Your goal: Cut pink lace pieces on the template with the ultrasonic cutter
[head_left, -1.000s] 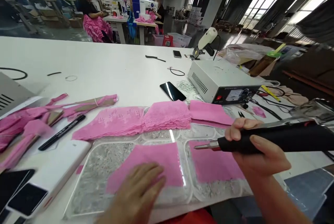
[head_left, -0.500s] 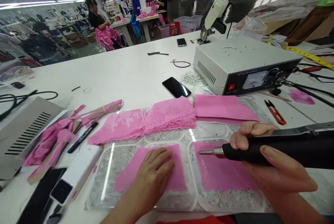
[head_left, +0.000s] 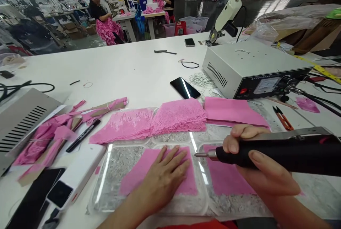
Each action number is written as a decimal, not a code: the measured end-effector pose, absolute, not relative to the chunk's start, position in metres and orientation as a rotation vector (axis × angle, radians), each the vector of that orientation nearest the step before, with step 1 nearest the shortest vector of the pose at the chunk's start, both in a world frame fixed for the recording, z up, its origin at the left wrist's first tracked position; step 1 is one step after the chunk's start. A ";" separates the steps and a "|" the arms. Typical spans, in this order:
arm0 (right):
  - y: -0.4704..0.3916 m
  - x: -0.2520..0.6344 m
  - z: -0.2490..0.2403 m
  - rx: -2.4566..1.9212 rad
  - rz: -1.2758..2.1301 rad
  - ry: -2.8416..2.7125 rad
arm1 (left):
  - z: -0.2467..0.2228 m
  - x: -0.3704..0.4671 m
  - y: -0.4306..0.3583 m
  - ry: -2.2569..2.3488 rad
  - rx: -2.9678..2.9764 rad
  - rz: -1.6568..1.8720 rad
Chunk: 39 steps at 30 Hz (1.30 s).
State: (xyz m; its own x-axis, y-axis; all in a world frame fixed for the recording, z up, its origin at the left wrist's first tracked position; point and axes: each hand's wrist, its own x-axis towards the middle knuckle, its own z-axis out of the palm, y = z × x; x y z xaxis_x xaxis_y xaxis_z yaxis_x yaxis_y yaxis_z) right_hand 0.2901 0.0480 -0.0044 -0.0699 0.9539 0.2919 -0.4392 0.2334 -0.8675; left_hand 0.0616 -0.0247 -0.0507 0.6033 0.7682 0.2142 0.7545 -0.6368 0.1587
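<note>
My left hand (head_left: 167,175) lies flat with fingers spread on a pink fabric piece (head_left: 138,172), which rests on a clear, ridged plastic template (head_left: 106,182). In my right hand (head_left: 262,172) is a black handheld ultrasonic tool (head_left: 287,152); its pointed metal tip aims left, over the ridge between two sections of the template. Beneath the tool a second pink fabric piece (head_left: 229,179) sits in the right section. Behind the template are two stacks of pink lace pieces, the left stack (head_left: 125,124) and the middle stack (head_left: 181,115), beside a stack of plain pink fabric (head_left: 234,111).
A grey generator box (head_left: 255,65) with a meter stands at the back right, near red thread snips (head_left: 283,118). Two phones, one a near black phone (head_left: 185,87), lie on the white table (head_left: 119,72). Bundled pink straps (head_left: 45,143), a marker (head_left: 83,136) and a white device (head_left: 80,172) are on the left.
My left hand's fingers have spread apart over the fabric. My right hand has brought the tool leftward, its tip now nearer the left hand. The view has shifted slightly.
</note>
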 end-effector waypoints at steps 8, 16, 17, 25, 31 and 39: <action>0.048 0.289 -0.006 -0.638 1.276 -1.084 | -0.051 0.061 -0.023 1.300 2.765 0.305; 0.052 0.283 -0.004 -0.527 1.229 -1.118 | -0.052 0.059 -0.022 1.282 2.813 0.365; 0.052 0.282 -0.005 -0.527 1.220 -1.126 | -0.052 0.059 -0.022 1.277 2.821 0.370; 0.055 0.284 -0.014 -0.595 1.193 -1.185 | -0.055 0.056 -0.022 1.280 2.838 0.380; 0.059 0.276 -0.008 -0.587 1.132 -1.190 | -0.059 0.056 -0.023 1.326 2.831 0.400; 0.059 0.272 -0.012 -0.561 1.137 -1.169 | -0.055 0.057 -0.021 1.290 2.870 0.401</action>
State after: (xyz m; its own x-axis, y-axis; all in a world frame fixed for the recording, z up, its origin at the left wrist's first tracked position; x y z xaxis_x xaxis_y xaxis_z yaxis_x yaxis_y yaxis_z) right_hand 0.2725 0.0590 -0.0124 -0.0314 0.9059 0.4224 -0.3967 0.3766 -0.8371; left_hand 0.0568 -0.0211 -0.0552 0.6376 0.7316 0.2410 0.7394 -0.6691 0.0749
